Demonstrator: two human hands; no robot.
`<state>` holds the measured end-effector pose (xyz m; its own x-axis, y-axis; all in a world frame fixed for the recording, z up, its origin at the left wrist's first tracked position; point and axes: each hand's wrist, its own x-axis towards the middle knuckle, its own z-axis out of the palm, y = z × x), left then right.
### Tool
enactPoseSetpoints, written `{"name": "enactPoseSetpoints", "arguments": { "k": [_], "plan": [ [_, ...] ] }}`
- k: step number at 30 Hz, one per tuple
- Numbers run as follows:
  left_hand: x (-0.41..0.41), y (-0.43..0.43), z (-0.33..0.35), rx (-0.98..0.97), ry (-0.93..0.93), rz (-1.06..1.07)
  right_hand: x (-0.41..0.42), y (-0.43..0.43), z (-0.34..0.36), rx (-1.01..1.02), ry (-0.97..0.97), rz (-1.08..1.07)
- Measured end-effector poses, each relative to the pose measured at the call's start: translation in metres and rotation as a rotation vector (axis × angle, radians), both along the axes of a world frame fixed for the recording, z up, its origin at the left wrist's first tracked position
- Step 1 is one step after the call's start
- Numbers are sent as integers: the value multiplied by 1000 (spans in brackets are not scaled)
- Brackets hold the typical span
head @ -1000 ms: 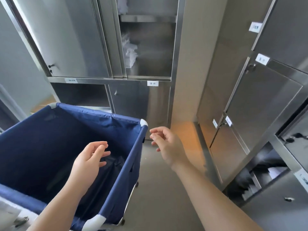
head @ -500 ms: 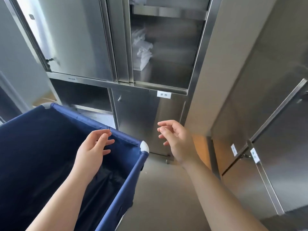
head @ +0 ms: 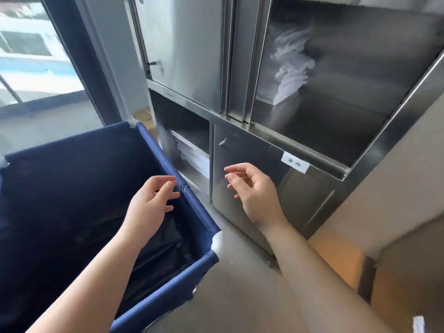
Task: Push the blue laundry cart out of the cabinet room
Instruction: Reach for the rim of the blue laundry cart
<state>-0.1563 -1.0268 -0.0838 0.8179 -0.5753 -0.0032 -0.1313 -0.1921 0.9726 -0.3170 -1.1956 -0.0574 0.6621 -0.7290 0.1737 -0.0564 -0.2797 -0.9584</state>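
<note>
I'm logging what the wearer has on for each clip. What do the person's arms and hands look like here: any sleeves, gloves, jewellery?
Both arms are bare right up to the frame's edge, with no sleeve in sight. The left hand and right hand wear no gloves, and no ring, watch or bracelet shows on either wrist. Fingernails look short and unpainted.

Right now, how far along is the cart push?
Done: nothing visible; the blue cart sits beside the steel cabinet. In hand: no grip; the left hand hovers open over the cart's rim, the right hand open in the air beside it. Left: grasp the rim and push it out.
</note>
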Motion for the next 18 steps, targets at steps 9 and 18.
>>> {"name": "enactPoseSetpoints", "arguments": {
  "k": [9,18],
  "plan": [
    [-13,-41,-7,105,10,312,65,-57,-2,-60,38,374],
    [45,-97,-31,319,-5,334,144,-79,-27,-121,92,526]
  ]
}}
